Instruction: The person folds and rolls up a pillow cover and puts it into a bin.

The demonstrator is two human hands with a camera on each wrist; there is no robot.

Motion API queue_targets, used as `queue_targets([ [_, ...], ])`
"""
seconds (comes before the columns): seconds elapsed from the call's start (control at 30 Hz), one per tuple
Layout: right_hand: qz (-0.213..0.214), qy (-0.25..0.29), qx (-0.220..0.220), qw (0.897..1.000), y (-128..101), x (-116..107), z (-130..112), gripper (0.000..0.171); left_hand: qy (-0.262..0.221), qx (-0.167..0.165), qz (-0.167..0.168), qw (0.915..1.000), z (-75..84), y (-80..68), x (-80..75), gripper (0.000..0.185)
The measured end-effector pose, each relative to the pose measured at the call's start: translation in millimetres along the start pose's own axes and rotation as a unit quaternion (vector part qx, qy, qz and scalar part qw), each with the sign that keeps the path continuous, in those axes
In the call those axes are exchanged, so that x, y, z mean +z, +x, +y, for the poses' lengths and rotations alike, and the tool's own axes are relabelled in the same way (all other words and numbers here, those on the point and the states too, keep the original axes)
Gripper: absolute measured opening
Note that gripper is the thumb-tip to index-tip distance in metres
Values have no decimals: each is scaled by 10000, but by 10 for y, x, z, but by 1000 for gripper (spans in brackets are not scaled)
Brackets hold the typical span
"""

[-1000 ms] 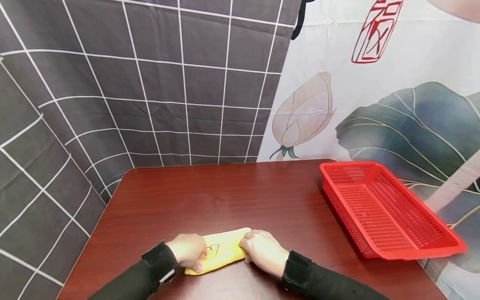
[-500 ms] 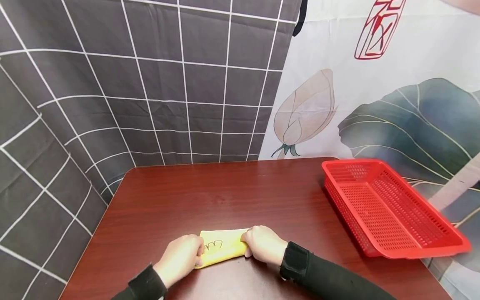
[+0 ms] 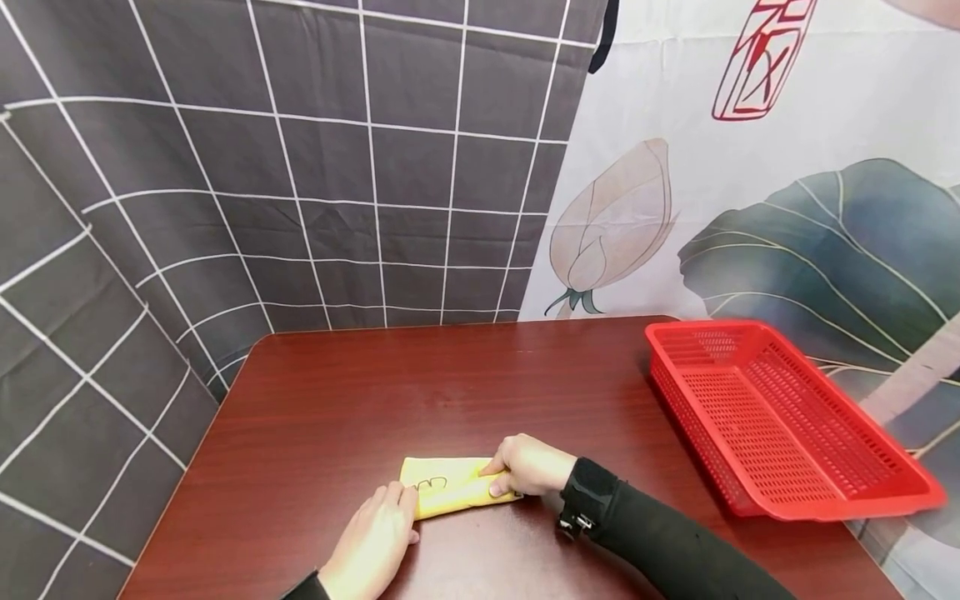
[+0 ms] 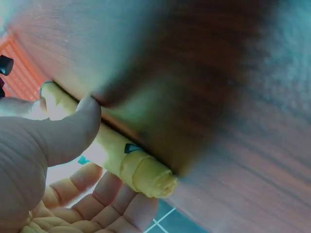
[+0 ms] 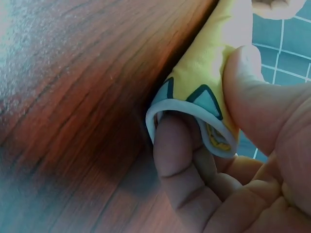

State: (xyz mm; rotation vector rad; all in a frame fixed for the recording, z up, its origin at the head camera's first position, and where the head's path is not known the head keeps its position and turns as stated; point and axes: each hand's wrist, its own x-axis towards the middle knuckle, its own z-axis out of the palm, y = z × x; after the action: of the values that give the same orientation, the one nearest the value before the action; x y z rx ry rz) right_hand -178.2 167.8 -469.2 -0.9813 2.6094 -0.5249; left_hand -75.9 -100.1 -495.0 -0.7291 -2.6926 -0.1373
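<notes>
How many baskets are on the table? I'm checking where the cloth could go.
1. The red basket sits at the table's right edge, apart from the yellow cloth and both hands. None other shows; the table's near edge is out of view.

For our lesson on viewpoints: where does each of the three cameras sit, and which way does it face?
Head: worn high, facing forward and down at the dark red wooden table, red plastic mesh basket, both hands and black sleeves.
Left wrist: beside the left hand, facing the rolled yellow cloth.
Right wrist: beside the right hand, facing the cloth's open end.
All three share the cloth.
</notes>
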Motion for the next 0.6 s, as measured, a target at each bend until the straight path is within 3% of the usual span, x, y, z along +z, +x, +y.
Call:
queue_targets([
  [0.17,-28,-1,-25,10000,-9,-16,-9,26,37,-7,320,9995,-44,28,37,41],
  [0.3,55,18,101,9999,-33,3,-26,27,205,304,542,9979,-125,64,88,35],
  [0.5,673,-446,-27,9967,-101,97,-12,28,326,863,202,9955,-244,183,109,26],
  [0.6,1287,-1140,-315,9846,-140,175,-11,27,220,893,-73,9957,-271,258,80,22],
])
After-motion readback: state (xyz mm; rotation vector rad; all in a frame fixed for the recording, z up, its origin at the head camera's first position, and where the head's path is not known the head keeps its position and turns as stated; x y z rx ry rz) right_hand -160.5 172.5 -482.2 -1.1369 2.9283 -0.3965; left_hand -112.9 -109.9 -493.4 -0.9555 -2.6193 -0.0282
